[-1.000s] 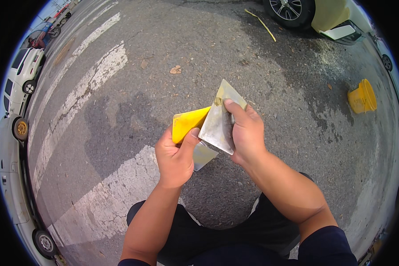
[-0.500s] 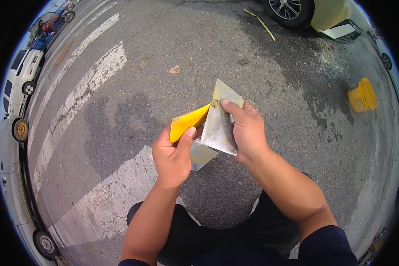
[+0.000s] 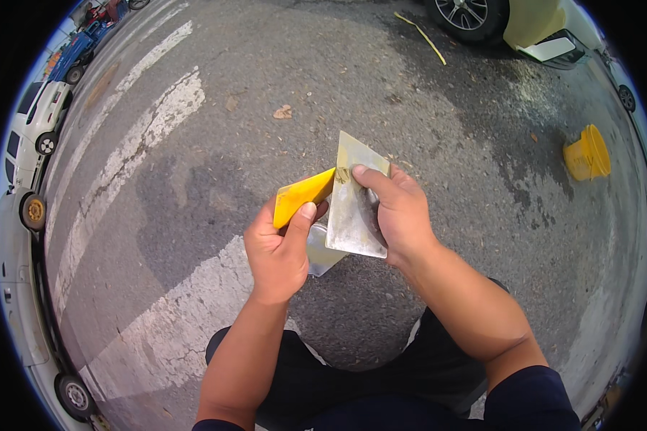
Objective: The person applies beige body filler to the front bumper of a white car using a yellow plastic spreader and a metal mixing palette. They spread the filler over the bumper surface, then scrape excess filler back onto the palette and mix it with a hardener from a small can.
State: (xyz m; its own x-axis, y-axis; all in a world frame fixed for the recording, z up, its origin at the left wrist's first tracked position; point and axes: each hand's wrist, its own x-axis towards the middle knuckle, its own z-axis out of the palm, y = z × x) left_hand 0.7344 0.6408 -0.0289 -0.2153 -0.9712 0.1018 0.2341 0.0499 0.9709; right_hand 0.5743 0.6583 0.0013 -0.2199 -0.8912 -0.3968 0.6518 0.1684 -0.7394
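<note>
My left hand [image 3: 277, 255] pinches a yellow flat spreader [image 3: 303, 198] between thumb and fingers. In my right hand [image 3: 404, 212] is a grey-white flat spreader [image 3: 354, 224], its surface smeared with dull yellow and grey residue and a small dark clump near its left edge. The thumb lies across its face; the other fingers are behind it. The yellow spreader's upper right corner meets the grey one's left edge. Below them shows part of another pale grey, see-through-looking sheet [image 3: 324, 253]; whether a hand holds it I cannot tell.
Cracked asphalt with worn white stripes [image 3: 172, 316] lies below. A yellow bucket [image 3: 586, 154] stands at the right. Ahead are a car wheel [image 3: 467, 13], a pale yellow-green car body [image 3: 535, 25] and a thin yellow strip [image 3: 423, 39]. Vehicles such as a white car [image 3: 44, 118] line the left.
The grey spreader has shifted slightly left and turned more upright in my right hand. My left hand and the yellow spreader moved slightly left. At the far left, a blue vehicle has come further into view.
</note>
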